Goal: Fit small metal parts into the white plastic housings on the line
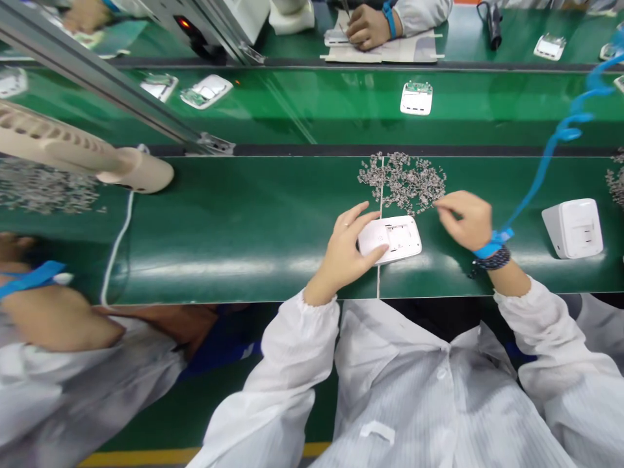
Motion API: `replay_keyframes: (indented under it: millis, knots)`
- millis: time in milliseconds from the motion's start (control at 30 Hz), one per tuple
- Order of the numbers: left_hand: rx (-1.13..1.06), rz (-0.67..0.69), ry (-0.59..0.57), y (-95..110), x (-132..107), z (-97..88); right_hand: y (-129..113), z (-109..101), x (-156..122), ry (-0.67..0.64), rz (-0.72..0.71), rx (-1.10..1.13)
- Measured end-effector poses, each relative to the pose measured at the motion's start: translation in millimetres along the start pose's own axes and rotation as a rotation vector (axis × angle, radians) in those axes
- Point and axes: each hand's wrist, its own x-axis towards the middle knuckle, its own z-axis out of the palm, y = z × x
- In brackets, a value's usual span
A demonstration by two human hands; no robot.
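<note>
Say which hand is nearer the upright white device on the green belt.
Right hand: it sits left of the upright white device, not touching. The left hand is farther off, on a flat white housing.

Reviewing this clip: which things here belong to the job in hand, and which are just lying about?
Part of the job: left hand on a white plastic device housing; right hand at a pile of small metal parts.

Just nearby: a second white unit on the green belt; a beige plastic tool; a co-worker's hand.

device housing point(404, 242): smooth glossy white plastic | small parts point(402, 182): grey metal | conveyor belt point(273, 208): glossy green | sleeve point(277, 383): matt white cloth
</note>
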Motion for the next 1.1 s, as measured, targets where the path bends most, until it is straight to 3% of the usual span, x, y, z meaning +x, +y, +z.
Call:
replay_keyframes:
  millis: [100,200,300,400,467,567,633,733,833,900,1033,1100]
  knots:
    - [-0.003,0.088,-0.084,-19.9,-24.3,-0.5,45.7,-42.7,-10.8,0.235,0.26,-0.23]
    - [-0.006,0.059,-0.049,-37.2,-48.9,2.3,93.4,-81.6,-29.0,0.272,0.424,-0.449]
    - [0.036,0.029,0.047,-58.6,-78.6,-7.2,128.1,-114.2,-55.8,0.278,0.656,-0.589]
    - [0.16,-0.168,0.257,-95.2,-106.6,-34.4,146.1,-140.4,-86.5,0.19,0.832,-0.575]
    - [0.265,-0.387,0.389,-125.5,-116.7,-59.0,152.4,-152.2,-103.3,0.126,0.85,-0.528]
    - [0.386,-0.709,0.486,-167.5,-114.1,-98.2,158.3,-156.6,-114.7,0.074,0.849,-0.474]
    - [0.442,-0.849,0.455,-188.3,-103.2,-122.5,158.2,-149.3,-111.5,0.056,0.796,-0.433]
    - [0.504,-0.972,0.384,-203.0,-81.4,-148.9,143.0,-125.8,-95.5,0.04,0.572,-0.321]
    - [0.58,-1.101,0.359,-190.3,-62.2,-148.3,104.2,-94.1,-76.1,-0.072,0.252,-0.168]
    - [0.644,-1.066,0.356,-165.3,-53.5,-126.8,69.0,-70.9,-64.9,-0.175,0.074,-0.083]
    - [0.728,-0.545,0.222,-98.7,-42.0,-55.7,1.0,-23.3,-45.4,-0.397,-0.152,0.028]
    - [0.642,-0.322,0.104,-71.9,-30.4,-25.1,-21.8,-1.3,-36.1,-0.465,-0.226,0.065]
